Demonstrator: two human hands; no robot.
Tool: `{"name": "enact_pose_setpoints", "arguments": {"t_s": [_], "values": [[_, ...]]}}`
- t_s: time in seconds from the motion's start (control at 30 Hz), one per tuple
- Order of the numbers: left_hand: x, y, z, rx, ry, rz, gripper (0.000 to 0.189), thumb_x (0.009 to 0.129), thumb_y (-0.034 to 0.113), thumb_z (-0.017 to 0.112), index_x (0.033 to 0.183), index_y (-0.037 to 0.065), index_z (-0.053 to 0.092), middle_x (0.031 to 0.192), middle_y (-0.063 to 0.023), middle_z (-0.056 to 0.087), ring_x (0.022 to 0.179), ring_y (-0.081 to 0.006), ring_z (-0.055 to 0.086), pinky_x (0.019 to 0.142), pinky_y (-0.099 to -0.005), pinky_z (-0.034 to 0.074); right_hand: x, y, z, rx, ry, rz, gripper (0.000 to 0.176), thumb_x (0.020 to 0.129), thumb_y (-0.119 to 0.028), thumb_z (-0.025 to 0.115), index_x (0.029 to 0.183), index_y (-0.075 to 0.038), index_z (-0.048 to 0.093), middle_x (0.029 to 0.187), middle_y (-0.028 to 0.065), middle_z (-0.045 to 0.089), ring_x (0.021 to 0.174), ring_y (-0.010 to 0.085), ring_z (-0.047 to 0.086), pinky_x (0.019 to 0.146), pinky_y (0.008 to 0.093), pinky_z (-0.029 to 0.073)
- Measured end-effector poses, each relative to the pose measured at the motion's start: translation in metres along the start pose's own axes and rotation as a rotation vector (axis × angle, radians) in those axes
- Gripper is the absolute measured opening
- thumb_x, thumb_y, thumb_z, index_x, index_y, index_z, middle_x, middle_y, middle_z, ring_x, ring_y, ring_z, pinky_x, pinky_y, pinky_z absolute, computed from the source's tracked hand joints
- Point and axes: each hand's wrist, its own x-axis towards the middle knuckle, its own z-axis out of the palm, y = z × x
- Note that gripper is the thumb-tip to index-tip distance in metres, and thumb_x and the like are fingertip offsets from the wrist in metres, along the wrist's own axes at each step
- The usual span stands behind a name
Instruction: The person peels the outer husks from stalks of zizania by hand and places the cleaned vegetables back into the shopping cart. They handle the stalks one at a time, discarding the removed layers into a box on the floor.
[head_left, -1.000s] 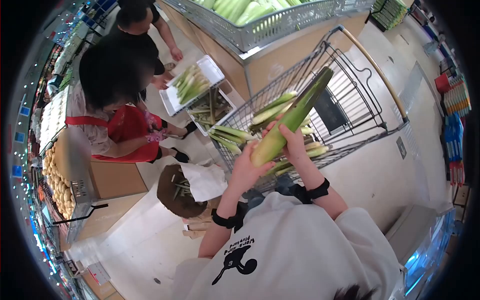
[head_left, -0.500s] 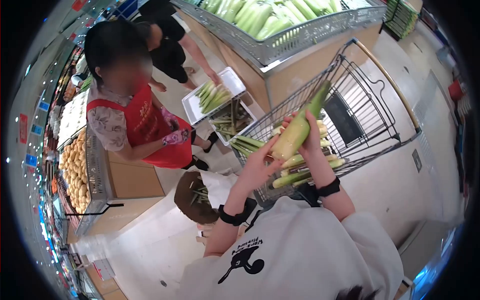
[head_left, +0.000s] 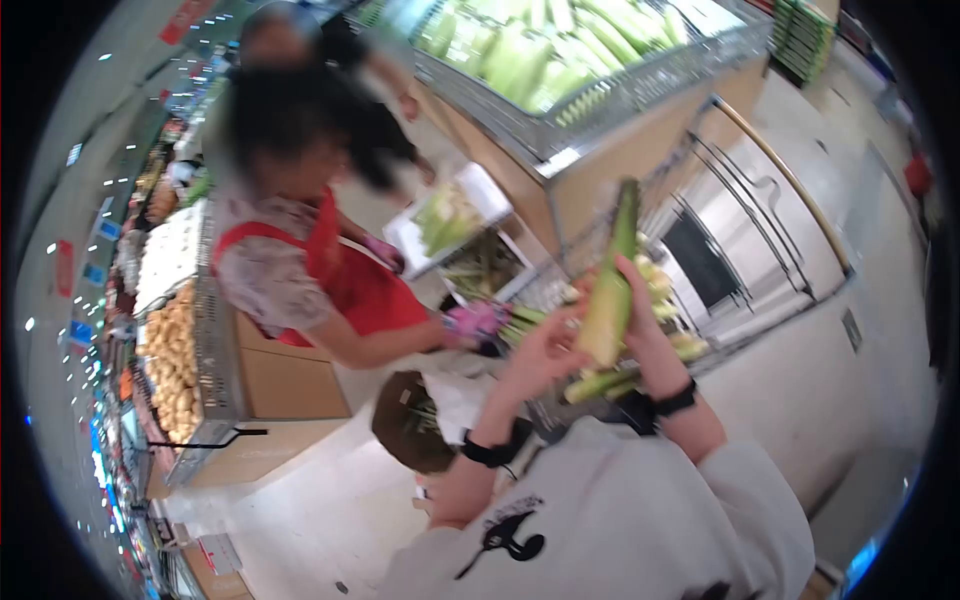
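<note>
A long green vegetable [head_left: 606,310], paler and yellowish at its thick lower end, is tilted upright above the shopping cart [head_left: 745,270]. My right hand [head_left: 640,308] is wrapped round its right side. The fingers of my left hand [head_left: 548,350] are bent against its lower left side. Similar pale green stalks [head_left: 600,385] lie in the cart beneath my hands. To the left, a person in a red apron [head_left: 365,290] has a pink patterned glove [head_left: 475,325] at green stems by the cart's near-left edge.
Beyond the cart stands a grey produce bin [head_left: 590,125] of green vegetables. White trays [head_left: 490,195] with stalks sit left of it. A brown bag [head_left: 410,425] with stems is on the floor. Potatoes [head_left: 172,370] fill a left display. Another person [head_left: 370,110] stands behind, blurred.
The person in the apron has leaned forward and stretched a gloved hand to the stems at the cart. The vegetable in my hands is now more upright. The camera view has shifted slightly.
</note>
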Motion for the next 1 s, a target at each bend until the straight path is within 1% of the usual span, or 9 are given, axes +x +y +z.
{"name": "enact_pose_setpoints", "arguments": {"t_s": [0.23, 0.5, 0.57, 0.7, 0.77, 0.8, 0.9, 0.97, 1.0], "values": [[0.008, -0.017, 0.019, 0.018, 0.012, 0.094, 0.055, 0.078, 0.003, 0.059, 0.127, 0.008, 0.034, 0.091, -0.009, 0.058, 0.086, -0.0162, 0.057, 0.075, -0.0305, 0.046, -0.004, -0.004, -0.011, -0.067, 0.071, 0.074, 0.05, 0.078, -0.049, 0.052, 0.096, -0.002, 0.048, 0.078, 0.0158, 0.058, 0.066, 0.0242, 0.058, 0.063, 0.0342, 0.051], [0.02, -0.013, 0.031, 0.713, 0.177, 0.276, 0.04, 0.086, 0.019, 0.048, 0.125, 0.012, 0.042, 0.08, -0.0194, 0.058, 0.071, -0.0337, 0.059, 0.062, -0.0371, 0.047, -0.015, -0.005, -0.025, 0.001, 0.237, -0.087, 0.048, 0.076, -0.047, 0.055, 0.088, -0.001, 0.049, 0.085, 0.0171, 0.056, 0.076, 0.0259, 0.057, 0.073, 0.0351, 0.049], [0.021, -0.004, 0.029, 0.57, 0.11, 0.127, 0.036, 0.089, 0.018, 0.045, 0.124, 0.01, 0.041, 0.086, -0.0173, 0.06, 0.074, -0.0302, 0.061, 0.064, -0.0373, 0.048, -0.015, -0.005, -0.037, 0.041, 0.2, -0.144, 0.047, 0.078, -0.045, 0.053, 0.094, -0.002, 0.048, 0.094, 0.019, 0.056, 0.084, 0.0272, 0.056, 0.078, 0.0364, 0.047], [0.03, -0.04, 0.034, 0.201, 0.098, 0.236, 0.036, 0.092, 0.019, 0.04, 0.126, 0.007, 0.037, 0.092, -0.0149, 0.059, 0.077, -0.0243, 0.061, 0.065, -0.0344, 0.049, -0.03, -0.009, -0.017, -0.048, 0.095, -0.388, 0.046, 0.081, -0.045, 0.049, 0.104, -0.005, 0.044, 0.105, 0.0173, 0.055, 0.087, 0.0258, 0.055, 0.079, 0.0349, 0.047], [0.032, -0.046, 0.037, -0.722, -0.176, -0.286, 0.038, 0.093, 0.015, 0.038, 0.129, 0.004, 0.031, 0.097, -0.0135, 0.057, 0.081, -0.0184, 0.06, 0.067, -0.0283, 0.048, -0.03, -0.013, -0.011, -0.056, 0.042, -0.454, 0.046, 0.082, -0.046, 0.048, 0.106, -0.006, 0.043, 0.106, 0.0154, 0.055, 0.087, 0.0244, 0.055, 0.079, 0.0334, 0.047], [0.035, -0.047, 0.039, -0.723, -0.179, -0.285, 0.038, 0.093, 0.015, 0.038, 0.129, 0.004, 0.031, 0.097, -0.0135, 0.057, 0.081, -0.0184, 0.06, 0.067, -0.0283, 0.048, -0.028, -0.016, -0.009, -0.102, 0.004, -0.475, 0.047, 0.083, -0.044, 0.047, 0.11, -0.007, 0.042, 0.107, 0.0155, 0.054, 0.09, 0.0237, 0.055, 0.079, 0.0328, 0.047], [0.036, -0.045, 0.044, -0.687, -0.06, -0.15, 0.037, 0.088, 0.006, 0.042, 0.124, 0.005, 0.032, 0.091, -0.0137, 0.058, 0.079, -0.0166, 0.06, 0.067, -0.0243, 0.047, -0.01, -0.021, -0.047, -0.299, 0.058, -0.499, 0.049, 0.084, -0.036, 0.048, 0.121, -0.006, 0.035, 0.11, 0.0156, 0.051, 0.095, 0.0238, 0.053, 0.081, 0.0325, 0.045], [0.032, -0.027, 0.049, 0.136, 0.188, 0.077, 0.033, 0.082, 0.0, 0.043, 0.114, 0.005, 0.038, 0.086, -0.0119, 0.059, 0.079, -0.0178, 0.06, 0.063, -0.0254, 0.045, -0.007, -0.017, -0.05, -0.452, 0.141, -0.503, 0.053, 0.085, -0.029, 0.05, 0.127, -0.005, 0.029, 0.111, 0.0156, 0.049, 0.099, 0.0247, 0.051, 0.084, 0.0328, 0.044], [0.037, -0.041, 0.051, 0.069, 0.243, 0.115, 0.03, 0.076, -0.003, 0.042, 0.104, 0.006, 0.042, 0.08, -0.012, 0.059, 0.076, -0.0188, 0.06, 0.061, -0.0289, 0.044, -0.016, -0.008, -0.033, -0.654, 0.263, -0.504, 0.055, 0.083, -0.024, 0.053, 0.128, -0.005, 0.028, 0.112, 0.0147, 0.048, 0.1, 0.0233, 0.049, 0.084, 0.0318, 0.043]]}}
